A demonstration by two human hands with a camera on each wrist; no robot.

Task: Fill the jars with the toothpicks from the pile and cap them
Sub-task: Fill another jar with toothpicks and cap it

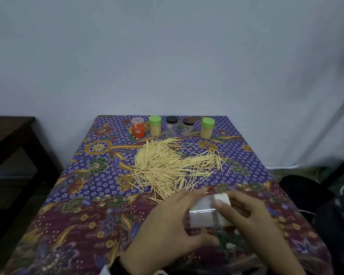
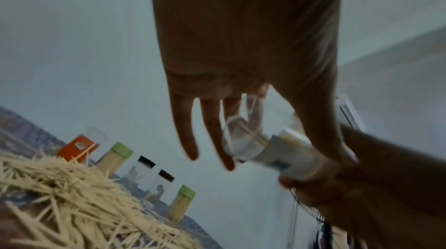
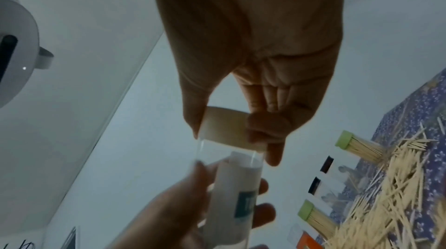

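Note:
A clear jar (image 1: 201, 215) with a white label lies tilted between both hands near the table's front edge. My left hand (image 1: 187, 217) holds its body (image 3: 239, 186), fingers over it and thumb under. My right hand (image 1: 244, 211) pinches the cream cap (image 3: 224, 127) at the jar's mouth; the cap (image 1: 223, 198) points right. The label hides the jar's contents. The toothpick pile (image 1: 173, 163) spreads across the table's middle. At the back stand an orange-labelled jar (image 1: 138, 127), two green-capped jars (image 1: 155, 126) (image 1: 207, 128) packed with toothpicks, and two dark-capped, nearly empty jars (image 1: 171, 127) (image 1: 188, 128).
A patterned cloth (image 1: 83, 195) covers the table, whose far edge meets a pale wall. Dark wooden furniture (image 1: 10, 135) stands left of the table, and a dark object (image 1: 306, 187) sits on the floor to the right. Stray toothpicks lie just beyond my hands.

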